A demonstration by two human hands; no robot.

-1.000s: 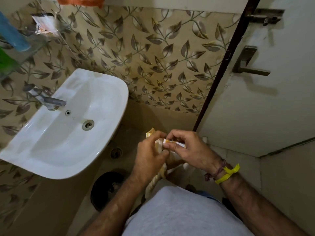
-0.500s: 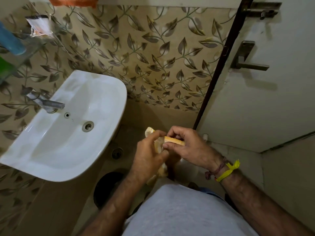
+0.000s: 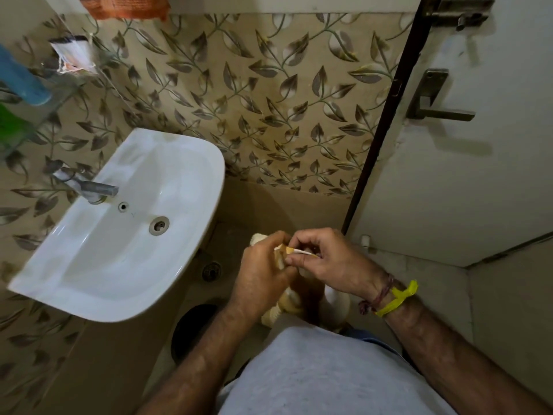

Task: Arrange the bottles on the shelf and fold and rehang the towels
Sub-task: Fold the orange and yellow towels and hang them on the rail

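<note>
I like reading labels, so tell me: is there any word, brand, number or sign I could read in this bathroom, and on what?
None can be read.
Orange cloth at the top edge: dark marks, too blurred.
White packet hanging on the wall: print too small.
Blue bottle and green bottle on the shelf: no label visible.
Towel held by the left hand and right hand: no text.
</note>
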